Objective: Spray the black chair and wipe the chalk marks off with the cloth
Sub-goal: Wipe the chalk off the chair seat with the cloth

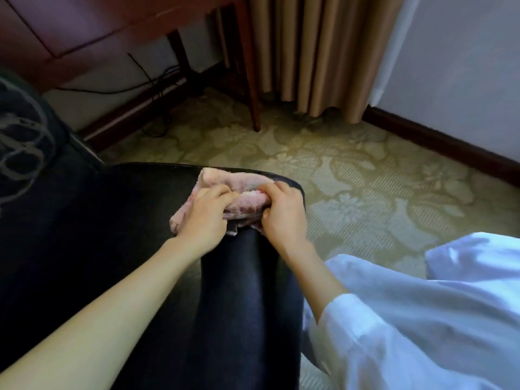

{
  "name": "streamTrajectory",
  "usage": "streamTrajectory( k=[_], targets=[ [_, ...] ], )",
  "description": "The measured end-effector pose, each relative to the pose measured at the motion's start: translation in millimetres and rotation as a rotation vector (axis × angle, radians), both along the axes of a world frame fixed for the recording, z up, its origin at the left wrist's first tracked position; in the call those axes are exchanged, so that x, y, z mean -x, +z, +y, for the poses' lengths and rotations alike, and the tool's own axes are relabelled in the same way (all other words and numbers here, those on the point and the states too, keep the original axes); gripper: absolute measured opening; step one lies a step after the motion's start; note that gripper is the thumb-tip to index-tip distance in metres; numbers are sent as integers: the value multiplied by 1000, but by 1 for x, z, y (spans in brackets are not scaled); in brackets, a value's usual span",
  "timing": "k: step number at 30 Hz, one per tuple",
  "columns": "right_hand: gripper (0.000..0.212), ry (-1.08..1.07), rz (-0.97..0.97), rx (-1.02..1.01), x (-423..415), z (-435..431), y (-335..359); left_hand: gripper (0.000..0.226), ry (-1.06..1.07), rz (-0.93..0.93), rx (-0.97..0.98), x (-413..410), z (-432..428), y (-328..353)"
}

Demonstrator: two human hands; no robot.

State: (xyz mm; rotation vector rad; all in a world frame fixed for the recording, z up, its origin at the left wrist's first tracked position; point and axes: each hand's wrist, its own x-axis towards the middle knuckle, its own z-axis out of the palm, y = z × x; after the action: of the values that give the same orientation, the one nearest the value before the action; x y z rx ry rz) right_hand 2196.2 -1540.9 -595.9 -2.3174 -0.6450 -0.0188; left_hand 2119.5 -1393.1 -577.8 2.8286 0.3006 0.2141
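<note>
Carpet: pale green with a floral pattern, spread across the middle and right of the view.
Black chair: glossy dark seat, lower left and centre; far rim curved, catching a thin highlight. Lower and left parts cut off by the frame edge.
Chalk marks: grey looping lines on the dark upholstery at far left; blurred, partly cut off by the frame.
Desk: reddish-brown wood, upper left; one slim leg down on the carpet, cables in the shadow beneath, hard to trace.
Curtain: tan, pleated, hanging to the floor at top centre.
White fabric: lower right, covering the right forearm; extent cut off by the frame.
Dark trouser leg: lying over the seat between the forearms.
Cloth: pink terry, bunched, resting on the seat at its far right corner, close to the rim. Near portion hidden under both hands.
Left hand: closed on the left part of the cloth, fingers curled into it.
Right hand: closed on the right part of the cloth, fingers pinching a fold.
Spray bottle: not seen.
</note>
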Motion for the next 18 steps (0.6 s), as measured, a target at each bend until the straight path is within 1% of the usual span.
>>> streamTrajectory(
  k=[1, 3, 5, 7, 9, 11, 14, 18],
  targets=[
    [59, -19, 29, -17, 18, -16, -2, 52, -21, 3, 1, 13, -15, 0],
    [55, -55, 70, -69, 57, -48, -7, 52, -64, 22, 11, 44, -45, 1],
    [49, -99, 103, -90, 95, -74, -11, 53, -115, 78, 23, 77, -70, 6],
    [50, -129, 182, -102, 132, -93, -11, 53, -171, 144, 18, 108, -87, 14],
    [50, -134, 275, -129, 166, -107, -7, 54, -210, 180, 1, 138, -97, 21],
    [49, -113, 312, -138, 196, -119, -3, 53, -214, 204, -18, 167, -105, 25],
    [52, -63, 348, -104, 218, -132, 2, 53, -182, 185, -18, 201, -120, 26],
    [50, 1, 378, -85, 222, -139, 7, 54, -152, 155, -24, 221, -130, 28]
  ],
)
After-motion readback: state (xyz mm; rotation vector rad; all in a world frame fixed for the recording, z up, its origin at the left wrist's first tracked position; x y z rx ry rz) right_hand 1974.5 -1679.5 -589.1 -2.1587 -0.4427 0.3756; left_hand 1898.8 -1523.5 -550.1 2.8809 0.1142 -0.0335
